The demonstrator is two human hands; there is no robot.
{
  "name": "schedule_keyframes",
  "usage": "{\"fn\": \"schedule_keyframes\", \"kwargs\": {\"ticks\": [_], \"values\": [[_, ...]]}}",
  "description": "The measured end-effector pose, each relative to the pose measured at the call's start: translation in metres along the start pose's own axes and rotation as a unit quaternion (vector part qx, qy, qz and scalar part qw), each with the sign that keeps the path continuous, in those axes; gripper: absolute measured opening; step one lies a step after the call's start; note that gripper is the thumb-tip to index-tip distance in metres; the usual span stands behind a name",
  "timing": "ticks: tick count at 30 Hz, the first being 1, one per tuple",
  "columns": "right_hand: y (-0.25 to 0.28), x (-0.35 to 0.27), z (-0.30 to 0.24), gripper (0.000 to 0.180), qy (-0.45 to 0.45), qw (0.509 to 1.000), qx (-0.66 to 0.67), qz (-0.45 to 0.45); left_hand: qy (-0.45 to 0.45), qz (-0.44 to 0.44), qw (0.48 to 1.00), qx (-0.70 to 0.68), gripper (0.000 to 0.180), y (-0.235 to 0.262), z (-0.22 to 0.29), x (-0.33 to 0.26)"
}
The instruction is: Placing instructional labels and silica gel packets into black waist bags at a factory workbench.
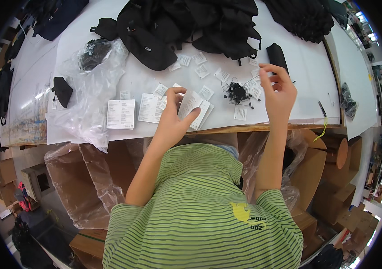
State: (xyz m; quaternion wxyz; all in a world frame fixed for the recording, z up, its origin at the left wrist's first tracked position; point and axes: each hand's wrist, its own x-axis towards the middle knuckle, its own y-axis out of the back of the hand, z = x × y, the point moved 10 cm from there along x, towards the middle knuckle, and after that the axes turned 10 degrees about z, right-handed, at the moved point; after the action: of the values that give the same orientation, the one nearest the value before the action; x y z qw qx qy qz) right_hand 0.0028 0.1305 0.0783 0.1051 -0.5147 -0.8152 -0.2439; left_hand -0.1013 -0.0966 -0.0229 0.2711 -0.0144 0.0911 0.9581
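Observation:
My left hand (173, 117) pinches a folded white printed leaflet (190, 103) between thumb and fingers, above other white leaflets at the table's front edge. Raised to the right, my right hand (278, 92) has thumb and fingertips curled together. A thin black cord appears to run from the fingertips toward a tangle of black hang-tag strings (236, 93) on the table. Stacks of printed leaflets (121, 114) lie left of my left hand. Small white printed tags (202, 71) are scattered around and behind the hands.
Black bags or fabric pieces (191, 27) heap up at the back. On the left lies a clear plastic bag (85, 98) near a small black pouch (62, 92). A black rolled item (276, 57) and a pen-like tool (322, 108) are at right. Plastic-lined cardboard boxes (79, 179) stand below the edge.

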Motion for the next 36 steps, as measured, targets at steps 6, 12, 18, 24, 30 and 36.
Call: {"fn": "schedule_keyframes", "kwargs": {"ticks": [6, 12, 18, 24, 30, 36], "values": [[0.000, 0.013, -0.022, 0.008, 0.042, 0.998, -0.032, -0.025, 0.028, 0.022, 0.998, -0.056, 0.031, 0.002, -0.005, -0.001], [-0.007, -0.007, -0.027, 0.008, -0.036, 0.994, 0.076, -0.065, -0.084, 0.070, 0.994, -0.029, 0.020, 0.006, 0.031, -0.009], [-0.059, -0.074, -0.027, 0.007, -0.103, 0.957, 0.114, -0.245, -0.169, 0.113, 0.979, -0.021, 0.017, 0.005, 0.060, -0.023], [-0.060, -0.079, -0.029, 0.007, -0.100, 0.957, 0.117, -0.247, -0.180, 0.132, 0.975, -0.018, 0.016, 0.011, 0.065, -0.029], [-0.064, -0.086, -0.026, 0.006, -0.117, 0.946, 0.112, -0.281, -0.175, 0.142, 0.974, -0.028, 0.016, 0.015, 0.063, -0.029], [-0.063, -0.087, -0.024, 0.005, -0.122, 0.954, 0.108, -0.251, -0.244, 0.145, 0.958, 0.047, 0.018, 0.014, 0.077, -0.034]]}}
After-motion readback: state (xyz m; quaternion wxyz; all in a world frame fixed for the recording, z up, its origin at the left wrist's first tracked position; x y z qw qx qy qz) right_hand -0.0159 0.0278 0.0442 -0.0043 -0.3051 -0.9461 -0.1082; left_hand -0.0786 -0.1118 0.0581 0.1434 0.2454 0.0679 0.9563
